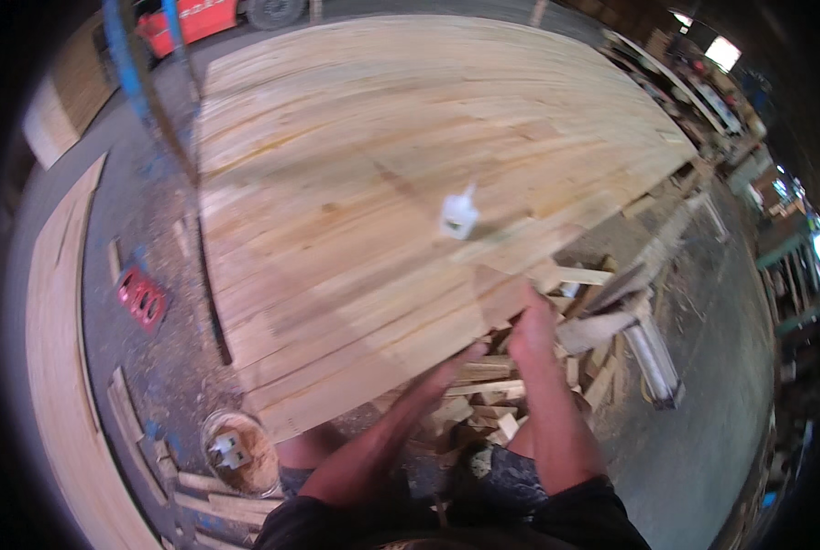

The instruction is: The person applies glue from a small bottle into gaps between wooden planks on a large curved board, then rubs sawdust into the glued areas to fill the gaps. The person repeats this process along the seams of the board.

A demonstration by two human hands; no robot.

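A large pale wooden panel (364, 220) of many strips lies in front of me. At its near right edge my right hand (533, 330) grips the end of a wooden board (506, 291), thumb on top. My left hand (465, 356) is at the panel's near edge, to the left of the right hand. Its fingers are mostly hidden and blurred, so their hold is unclear. A white squeeze bottle with a pointed nozzle (458, 216) is on the panel, beyond both hands.
Wood offcuts (483, 394) are piled below the near edge. At lower left is a round tub (258, 449) with sawdust-coloured contents and a white object. A red plastic piece (141, 298) and a long board (61, 339) lie left. A red vehicle (194, 23) stands behind blue posts (130, 64).
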